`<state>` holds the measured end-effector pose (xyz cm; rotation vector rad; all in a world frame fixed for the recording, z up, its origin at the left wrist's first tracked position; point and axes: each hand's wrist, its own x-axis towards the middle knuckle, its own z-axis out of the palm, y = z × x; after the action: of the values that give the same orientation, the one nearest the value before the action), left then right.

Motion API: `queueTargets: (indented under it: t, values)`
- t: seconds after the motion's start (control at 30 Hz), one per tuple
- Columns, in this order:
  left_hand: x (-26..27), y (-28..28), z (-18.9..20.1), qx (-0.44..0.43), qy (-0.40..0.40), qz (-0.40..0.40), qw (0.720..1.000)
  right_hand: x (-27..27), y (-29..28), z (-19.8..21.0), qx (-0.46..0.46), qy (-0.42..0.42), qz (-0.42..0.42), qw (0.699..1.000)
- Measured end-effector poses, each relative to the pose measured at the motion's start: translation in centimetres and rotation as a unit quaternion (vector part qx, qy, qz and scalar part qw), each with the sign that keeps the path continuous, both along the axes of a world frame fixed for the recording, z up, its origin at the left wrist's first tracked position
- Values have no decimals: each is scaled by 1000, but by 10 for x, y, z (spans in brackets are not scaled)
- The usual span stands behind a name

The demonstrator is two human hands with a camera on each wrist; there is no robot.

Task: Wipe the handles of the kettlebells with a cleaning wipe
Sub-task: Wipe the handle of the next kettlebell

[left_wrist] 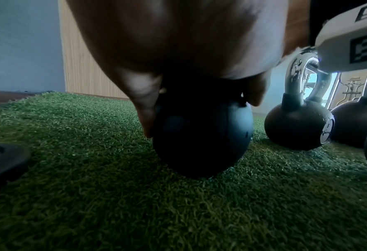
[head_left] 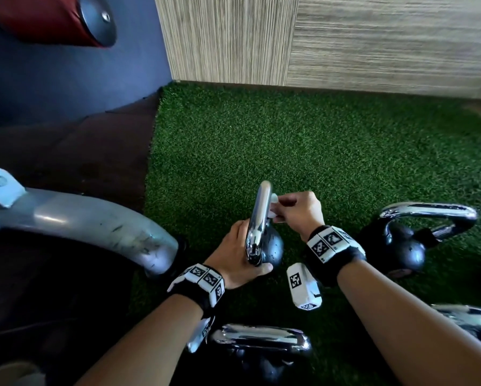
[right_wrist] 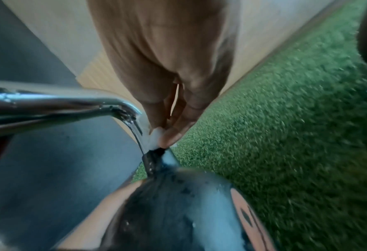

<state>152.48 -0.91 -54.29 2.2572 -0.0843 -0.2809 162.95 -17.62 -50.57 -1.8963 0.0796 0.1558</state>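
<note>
Green turf [head_left: 289, 140] bears four kettlebells [head_left: 270, 246], two hands [head_left: 297, 210].

Your left hand [left_wrist: 178, 42] fills the top of the picture, its fingers [left_wrist: 144, 108] curled down over the dark kettlebell [left_wrist: 201, 139] at centre, which sits on the green turf [left_wrist: 113, 203]. At three o'clock a second kettlebell [left_wrist: 296, 129] stands apart from it with a chrome handle [left_wrist: 294, 74]. At nine o'clock a black disc [left_wrist: 6, 161] lies on the turf. A white tagged block [left_wrist: 350, 40] shows at two o'clock.
</note>
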Motion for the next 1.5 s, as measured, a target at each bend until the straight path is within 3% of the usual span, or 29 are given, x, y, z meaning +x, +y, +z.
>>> queueTargets:
  t: [0.1,0.23,0.47,0.57,0.63,0.7,0.83,0.93,1.03,1.17,1.23,1.33,1.47,1.5]
  values:
    - [2,-1,0,18,8,5,1000,4,1,11,4,-58,-17,998]
    - [2,1,3,20,24,-5,1000,-4,4,17,21,-133,19,991]
    - [4,0,14,81,61,-18,995,2,-5,26,13,-173,80,981]
    - [9,4,8,60,69,-11,996,-18,-3,25,27,-197,115,973]
    - [18,8,-5,41,78,-3,996,-28,-2,27,-23,-231,149,961]
    - [25,11,-15,27,84,12,996,-28,-1,30,-56,-217,163,961]
    - [38,13,-29,17,68,6,998,-28,10,49,11,-150,140,979]
    - [47,15,-39,29,73,29,996,-44,4,57,-16,-159,191,968]
    - [53,18,-44,45,66,-4,997,-50,2,53,19,-105,216,970]
    - [73,22,-69,32,63,29,997,-43,9,52,92,-58,201,974]
    - [71,22,-54,40,73,11,996,-43,8,48,99,-38,218,970]
    - [71,25,-47,29,90,11,995,-41,6,32,51,-40,242,968]
    - [78,30,-67,34,79,-16,996,-33,2,22,-110,-103,268,951]
    - [72,27,-55,39,81,-23,996,-31,2,24,-135,-115,280,943]
